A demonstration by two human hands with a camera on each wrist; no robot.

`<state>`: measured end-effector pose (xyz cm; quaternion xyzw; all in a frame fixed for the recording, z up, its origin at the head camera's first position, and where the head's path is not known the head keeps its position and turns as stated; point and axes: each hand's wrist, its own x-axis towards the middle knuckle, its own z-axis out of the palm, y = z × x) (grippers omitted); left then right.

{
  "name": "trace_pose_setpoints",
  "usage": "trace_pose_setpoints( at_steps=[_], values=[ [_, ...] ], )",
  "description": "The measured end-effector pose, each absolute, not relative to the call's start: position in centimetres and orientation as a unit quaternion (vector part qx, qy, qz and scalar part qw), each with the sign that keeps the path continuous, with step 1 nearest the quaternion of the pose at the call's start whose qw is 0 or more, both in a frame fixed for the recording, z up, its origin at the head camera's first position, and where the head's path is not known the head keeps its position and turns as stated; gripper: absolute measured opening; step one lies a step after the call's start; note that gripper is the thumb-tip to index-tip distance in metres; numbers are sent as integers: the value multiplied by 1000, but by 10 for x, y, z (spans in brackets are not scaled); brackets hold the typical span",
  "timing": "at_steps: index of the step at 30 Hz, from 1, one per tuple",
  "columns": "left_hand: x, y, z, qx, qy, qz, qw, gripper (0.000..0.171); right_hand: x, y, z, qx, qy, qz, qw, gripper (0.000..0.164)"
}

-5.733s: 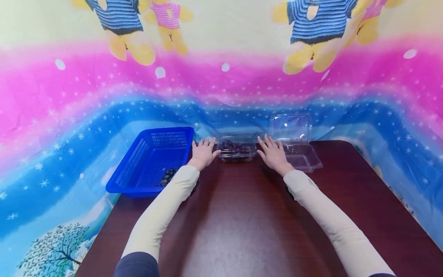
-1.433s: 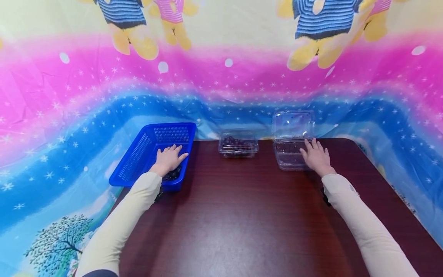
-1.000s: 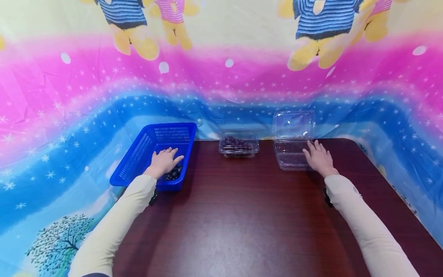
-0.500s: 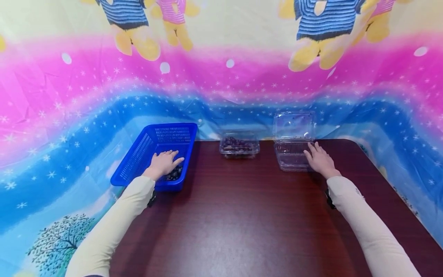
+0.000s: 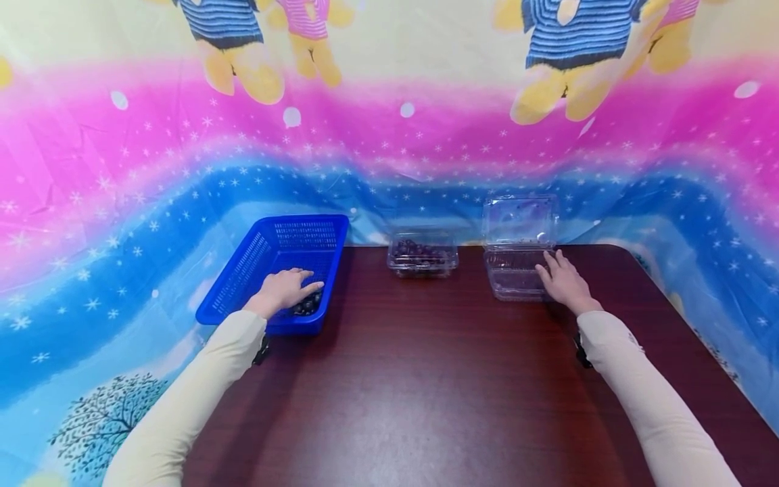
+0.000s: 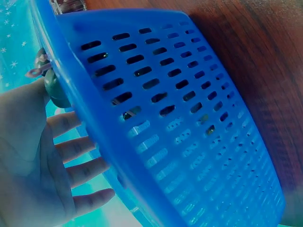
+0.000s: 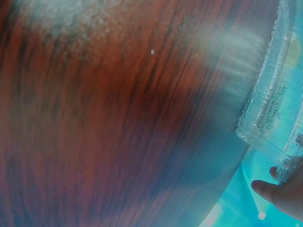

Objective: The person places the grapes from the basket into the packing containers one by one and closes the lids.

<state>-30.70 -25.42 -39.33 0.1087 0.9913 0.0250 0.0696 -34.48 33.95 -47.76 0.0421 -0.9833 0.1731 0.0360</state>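
Dark grapes (image 5: 308, 306) are lying in the blue basket (image 5: 304, 329) by the left hand (image 5: 281, 291), which is hanging released; the right hand (image 5: 566, 281), fingers extended, is touching the open clear container (image 5: 514, 285); between the hands, a closed box (image 5: 422, 268) is standing.

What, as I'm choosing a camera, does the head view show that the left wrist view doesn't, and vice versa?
Only head: the right hand, the open clear container and cartoon figures.
Only left wrist: the palm of the left hand and slots in the outer wall of the blue basket.
Both: left hand, blue basket, dark round fruit, table and patterned backdrop. I cannot identify the cropped item at the wrist view's top edge.
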Motion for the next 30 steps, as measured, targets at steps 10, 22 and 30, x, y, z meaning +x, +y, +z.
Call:
trace_pose_setpoints(
  at_steps=[10, 22, 30],
  values=[
    [-298, -263, -390, 114, 989, 35, 83, 69, -345, 338, -478, 39, -980, 194, 28, 69],
    [-291, -266, -385, 120, 988, 32, 86, 66, -351, 345, -467, 35, -966, 245, 73, 57],
    [-290, -268, -385, 123, 987, 33, 94, 67, -350, 353, -459, -2, -956, 291, 27, 52]
  ],
)
